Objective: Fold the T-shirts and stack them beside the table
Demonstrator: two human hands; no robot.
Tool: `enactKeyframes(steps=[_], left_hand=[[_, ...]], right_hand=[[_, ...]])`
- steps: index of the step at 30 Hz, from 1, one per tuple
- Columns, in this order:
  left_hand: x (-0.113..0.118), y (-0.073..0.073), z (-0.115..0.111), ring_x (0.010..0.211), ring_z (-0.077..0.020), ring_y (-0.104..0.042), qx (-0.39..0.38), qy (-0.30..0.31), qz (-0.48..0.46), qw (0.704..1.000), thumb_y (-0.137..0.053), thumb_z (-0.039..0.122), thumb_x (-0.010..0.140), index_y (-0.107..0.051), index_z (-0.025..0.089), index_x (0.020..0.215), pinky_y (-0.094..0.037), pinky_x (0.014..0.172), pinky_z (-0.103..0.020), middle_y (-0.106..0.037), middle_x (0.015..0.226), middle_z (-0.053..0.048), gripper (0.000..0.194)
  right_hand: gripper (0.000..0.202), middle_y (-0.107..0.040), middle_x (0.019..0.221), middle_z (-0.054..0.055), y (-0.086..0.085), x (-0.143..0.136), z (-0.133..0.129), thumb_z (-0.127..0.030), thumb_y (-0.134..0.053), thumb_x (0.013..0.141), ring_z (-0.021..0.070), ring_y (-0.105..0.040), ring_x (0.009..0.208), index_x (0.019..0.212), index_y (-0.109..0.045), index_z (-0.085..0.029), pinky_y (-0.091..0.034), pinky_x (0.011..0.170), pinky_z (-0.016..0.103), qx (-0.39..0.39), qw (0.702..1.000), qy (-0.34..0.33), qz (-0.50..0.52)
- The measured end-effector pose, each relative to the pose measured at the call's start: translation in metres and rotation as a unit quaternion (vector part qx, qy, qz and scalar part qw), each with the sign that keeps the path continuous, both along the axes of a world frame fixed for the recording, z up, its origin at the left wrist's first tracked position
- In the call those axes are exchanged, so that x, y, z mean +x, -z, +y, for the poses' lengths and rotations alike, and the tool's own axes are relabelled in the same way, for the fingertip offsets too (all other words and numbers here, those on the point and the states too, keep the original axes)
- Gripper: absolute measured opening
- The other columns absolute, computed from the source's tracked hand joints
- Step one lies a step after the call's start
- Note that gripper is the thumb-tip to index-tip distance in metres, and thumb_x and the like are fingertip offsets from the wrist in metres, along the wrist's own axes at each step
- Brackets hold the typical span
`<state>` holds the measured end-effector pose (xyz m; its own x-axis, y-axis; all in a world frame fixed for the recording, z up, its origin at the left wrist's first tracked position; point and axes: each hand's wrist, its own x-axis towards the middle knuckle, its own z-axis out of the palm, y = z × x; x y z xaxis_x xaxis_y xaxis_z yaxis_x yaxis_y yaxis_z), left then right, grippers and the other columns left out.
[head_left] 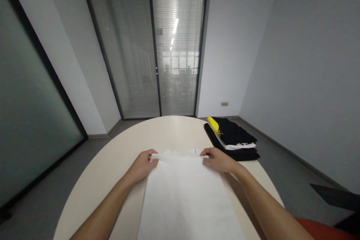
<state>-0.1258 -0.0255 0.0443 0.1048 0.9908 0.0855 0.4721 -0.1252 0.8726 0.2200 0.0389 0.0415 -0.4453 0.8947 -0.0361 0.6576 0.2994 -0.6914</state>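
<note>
A white cloth (188, 198) lies lengthwise on the round cream table (112, 165), running down past the bottom of the view. My left hand (146, 163) pinches its far left corner between thumb and fingers. At the far right corner, my right hand (215, 159) holds the cloth in the same kind of pinch. The far edge stretches between both hands, with a little loose white fabric showing just beyond it.
A stack of folded clothes (234, 131), black, white and yellow, sits at the table's right edge, close beyond my right hand. Something red (317, 228) and a dark armrest-like part (334, 197) are at the lower right. Glass doors (157, 56) stand behind the table.
</note>
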Motion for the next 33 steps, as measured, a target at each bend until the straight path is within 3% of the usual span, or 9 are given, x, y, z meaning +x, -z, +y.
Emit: enactKeyframes(steps=[5,8,11,17,19,23,27,30,33], left_hand=[[0.003,0.023,0.02,0.078,-0.0195,-0.069,0.083,-0.089,-0.097,0.988,-0.06,0.054,0.083,-0.06,0.017,0.102,-0.052,0.068,-0.027,-0.071,0.088,-0.006,0.041],[0.001,0.044,0.032,0.077,-0.0213,-0.07,0.089,-0.101,-0.066,0.989,-0.064,0.053,0.078,-0.063,0.016,0.099,-0.054,0.072,-0.031,-0.073,0.084,-0.007,0.042],[-0.001,0.057,0.039,0.084,-0.0234,-0.071,0.098,-0.131,-0.046,0.986,-0.063,0.049,0.078,-0.064,0.017,0.092,-0.055,0.077,-0.033,-0.073,0.088,-0.009,0.035],[0.003,0.062,0.036,0.083,-0.0228,-0.07,0.116,-0.18,0.016,0.977,-0.056,0.033,0.086,-0.061,0.018,0.111,-0.055,0.083,-0.038,-0.073,0.095,-0.009,0.029],[0.008,0.058,0.031,0.098,-0.0244,-0.068,0.145,-0.185,0.05,0.971,-0.056,0.027,0.086,-0.058,0.018,0.122,-0.051,0.094,-0.042,-0.07,0.112,-0.012,0.037],[0.024,0.046,0.017,0.138,-0.0265,-0.045,0.25,-0.09,0.207,0.942,-0.052,0.028,0.093,-0.051,0.021,0.14,-0.033,0.116,-0.046,-0.05,0.148,-0.012,0.048],[0.036,0.044,0.008,0.147,-0.0312,-0.031,0.145,0.024,0.334,0.931,-0.043,0.044,0.1,-0.05,0.023,0.146,-0.025,0.119,-0.052,-0.038,0.158,-0.012,0.051],[0.036,0.048,0.009,0.15,-0.033,-0.023,0.086,0.017,0.362,0.928,-0.039,0.051,0.101,-0.045,0.025,0.149,-0.02,0.119,-0.056,-0.027,0.162,-0.012,0.056],[0.032,0.05,0.016,0.146,-0.0305,-0.033,0.095,-0.012,0.365,0.926,-0.038,0.048,0.101,-0.047,0.021,0.148,-0.024,0.118,-0.052,-0.038,0.158,-0.014,0.055]], right_hand=[[0.033,-0.064,0.08,0.001,0.007,-0.002,0.012,-0.036,-0.05,0.087,0.0142,-0.05,0.065,0.109,-0.066,-0.016,-0.038,0.062,0.026,0.147,0.984,0.085,0.062],[0.033,-0.06,0.072,0.0,0.019,-0.005,0.017,-0.034,-0.052,0.086,0.0154,-0.051,0.064,0.11,-0.065,-0.016,-0.04,0.064,0.028,0.148,0.985,0.081,0.03],[0.032,-0.067,0.086,0.003,0.028,-0.007,0.02,-0.03,-0.051,0.086,0.0153,-0.054,0.066,0.111,-0.065,-0.017,-0.043,0.069,0.029,0.15,0.985,0.066,0.05],[0.031,-0.069,0.108,0.01,0.035,-0.01,0.025,-0.026,-0.05,0.089,0.021,-0.064,0.094,0.113,-0.065,-0.016,-0.048,0.091,0.035,0.203,0.975,0.069,0.062],[0.031,-0.067,0.117,0.013,0.035,-0.013,0.024,-0.024,-0.049,0.089,0.0241,-0.062,0.108,0.113,-0.068,-0.016,-0.045,0.101,0.039,0.231,0.971,0.06,0.026],[0.04,-0.057,0.141,0.012,0.028,-0.025,0.009,-0.035,-0.052,0.094,0.0286,-0.049,0.132,0.13,-0.064,-0.023,-0.032,0.114,0.048,0.268,0.963,0.018,-0.034],[0.058,-0.039,0.158,0.008,0.026,-0.038,-0.008,-0.058,-0.041,0.098,0.0311,-0.028,0.149,0.149,-0.046,-0.031,-0.015,0.121,0.056,0.163,0.979,-0.073,-0.094],[0.063,-0.034,0.16,0.007,0.029,-0.04,-0.009,-0.063,-0.035,0.098,0.031,-0.023,0.15,0.151,-0.043,-0.03,-0.012,0.121,0.055,0.126,0.982,-0.078,-0.119],[0.065,-0.04,0.157,0.011,0.031,-0.035,-0.003,-0.06,-0.036,0.099,0.0302,-0.03,0.147,0.151,-0.044,-0.022,-0.017,0.121,0.05,0.141,0.981,-0.052,-0.121]])
